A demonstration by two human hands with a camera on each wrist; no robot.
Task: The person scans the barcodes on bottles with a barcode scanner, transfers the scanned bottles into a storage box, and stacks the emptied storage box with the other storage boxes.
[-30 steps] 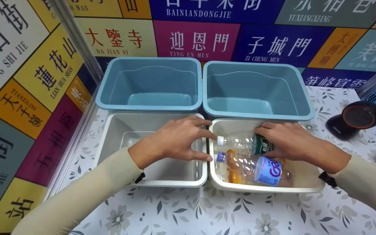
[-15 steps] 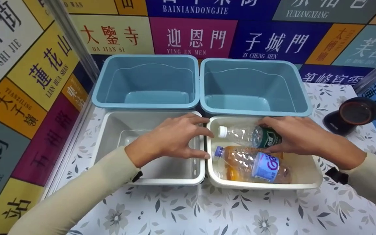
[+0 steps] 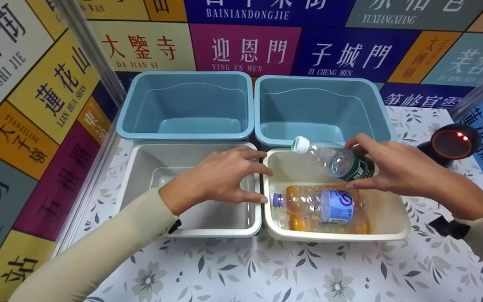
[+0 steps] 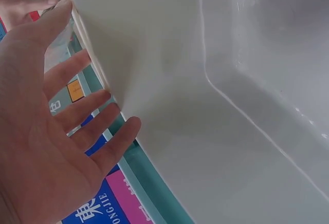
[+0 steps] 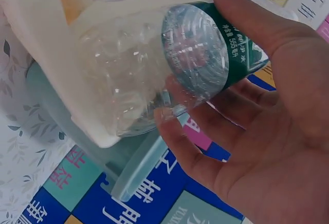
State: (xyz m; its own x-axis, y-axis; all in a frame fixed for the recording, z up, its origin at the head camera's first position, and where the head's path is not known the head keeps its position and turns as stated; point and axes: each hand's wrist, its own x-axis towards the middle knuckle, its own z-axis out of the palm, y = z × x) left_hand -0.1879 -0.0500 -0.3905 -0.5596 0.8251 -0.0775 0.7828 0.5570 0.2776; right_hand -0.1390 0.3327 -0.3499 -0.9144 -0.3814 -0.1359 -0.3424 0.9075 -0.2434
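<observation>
**Clear bottle lifted over the right white bin**

My right hand (image 3: 396, 170) has its fingers clamped on the green-labelled bottle (image 3: 338, 161), above the right white bin (image 3: 392, 218). An orange bottle (image 3: 321, 207) lies below. My left hand (image 3: 220, 178), fingers spread, rests on the left white bin (image 3: 141, 167). Two blue bins (image 3: 185, 107) stand behind; a scanner (image 3: 451, 144) sits on the desk (image 3: 266, 268).

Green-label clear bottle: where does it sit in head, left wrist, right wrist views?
Head: the green-label bottle is right of centre, above the right white bin, gripped by the right hand.
Left wrist: not in it; only the left hand and a bin wall show.
Right wrist: the bottle is upper centre, base toward the camera, held between thumb and fingers.
Shared landmark: the right white bin's rim.
</observation>
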